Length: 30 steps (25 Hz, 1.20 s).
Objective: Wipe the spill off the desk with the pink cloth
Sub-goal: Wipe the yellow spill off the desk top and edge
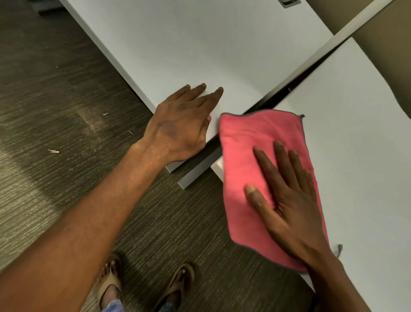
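The pink cloth [242,151] with a grey hem lies flat on the near corner of the right white desk [360,138], its left edge hanging past the desk's rim. My right hand [287,200] presses on it with straight, spread fingers. My left hand [182,124] rests flat on the corner of the left white desk [189,44], just left of the cloth. I see no spill on either desk; whatever is under the cloth is hidden.
A dark gap with a grey metal rail [200,171] separates the two desks. A grey cable port [289,2] sits at the far edge of the left desk. Brown carpet [66,111] with small scraps lies below, and my sandalled feet [144,287] stand near the desks.
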Each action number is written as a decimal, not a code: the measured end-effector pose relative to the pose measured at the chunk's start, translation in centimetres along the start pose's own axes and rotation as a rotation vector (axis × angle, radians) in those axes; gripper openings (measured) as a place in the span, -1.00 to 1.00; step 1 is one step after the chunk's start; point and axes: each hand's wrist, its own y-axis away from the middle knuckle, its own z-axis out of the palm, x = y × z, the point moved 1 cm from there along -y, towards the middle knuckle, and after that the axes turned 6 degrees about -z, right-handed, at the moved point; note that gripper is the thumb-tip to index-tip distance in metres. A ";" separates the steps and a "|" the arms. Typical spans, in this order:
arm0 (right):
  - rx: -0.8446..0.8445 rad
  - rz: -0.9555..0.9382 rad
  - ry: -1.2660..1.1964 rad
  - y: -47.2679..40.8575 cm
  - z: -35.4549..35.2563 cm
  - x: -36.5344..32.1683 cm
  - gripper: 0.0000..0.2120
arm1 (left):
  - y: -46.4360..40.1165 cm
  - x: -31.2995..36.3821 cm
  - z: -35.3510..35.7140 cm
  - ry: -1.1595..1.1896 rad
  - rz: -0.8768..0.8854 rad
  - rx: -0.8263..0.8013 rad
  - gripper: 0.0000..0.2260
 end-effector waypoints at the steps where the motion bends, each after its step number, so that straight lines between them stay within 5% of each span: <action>1: 0.000 0.043 -0.010 -0.1 -0.3 0.5 -0.36 | 0.0 0.1 0.0 -0.005 0.002 -0.001 -0.46; 5: 0.017 0.202 0.035 -3.4 0.1 -0.7 -0.32 | 0.2 0.1 0.2 0.007 -0.043 0.033 -0.45; 13: 0.019 -0.078 0.075 -0.5 0.9 -1.9 -0.37 | 0.0 0.4 -0.4 -0.010 -0.081 -0.027 -0.46; 19: 0.034 0.180 0.038 -2.8 -0.2 -0.5 -0.39 | 0.1 0.2 0.2 -0.112 -0.084 -0.026 -0.47; 26: 0.022 -0.106 0.096 -1.9 1.2 -2.9 -0.42 | 0.1 0.2 0.0 -0.105 -0.102 -0.016 -0.47; 30: 0.038 -0.004 -0.024 -1.5 0.0 -0.5 -0.48 | 0.2 0.2 0.1 -0.110 -0.096 -0.008 -0.47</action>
